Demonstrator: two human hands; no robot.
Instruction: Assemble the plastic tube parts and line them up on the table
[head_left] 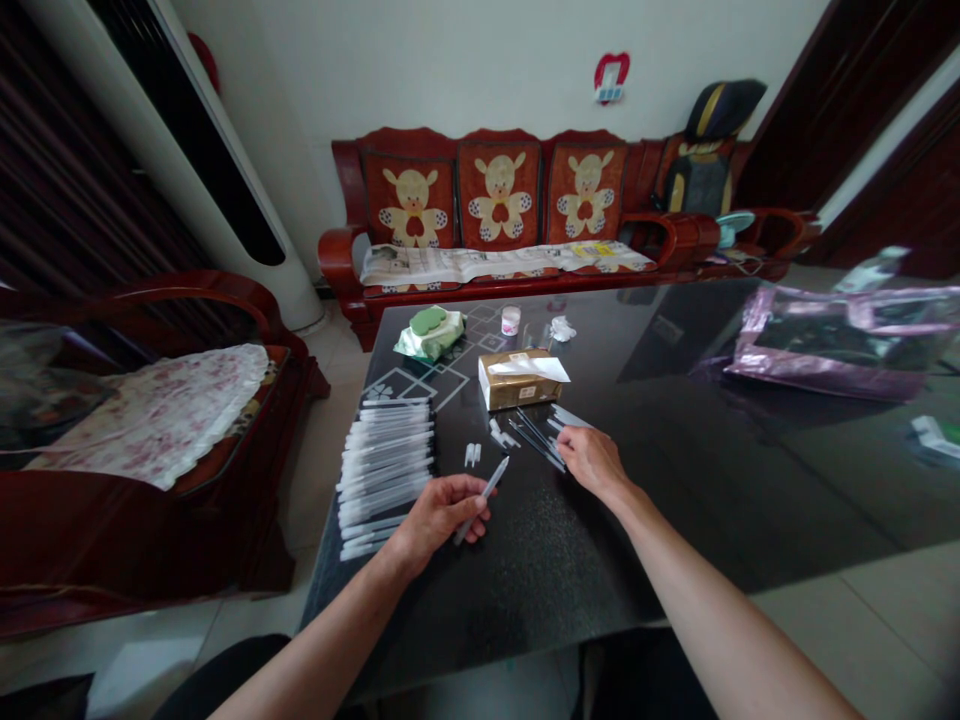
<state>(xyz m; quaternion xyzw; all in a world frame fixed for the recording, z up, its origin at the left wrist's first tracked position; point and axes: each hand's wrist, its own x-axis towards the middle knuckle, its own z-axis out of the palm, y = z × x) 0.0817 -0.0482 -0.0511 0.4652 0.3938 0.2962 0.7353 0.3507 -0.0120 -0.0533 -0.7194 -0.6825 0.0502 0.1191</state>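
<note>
My left hand is closed round a slim translucent pen barrel, its tip angled up and to the right. To the right, my right hand is low over the dark table with its fingers pinched; whatever lies between them is hidden. Right beside those fingertips are several thin dark pen refills and some whitish translucent tubes. Small clear pen caps lie between the two hands, and a few more white pieces are behind them. Left of my left hand, many translucent pens form a long row.
A brown cardboard box with a white flap stands behind the refills. Farther back are a green wipes pack, a small jar and crumpled tissue. A pinkish plastic bag lies right. A wooden sofa stands beyond the table.
</note>
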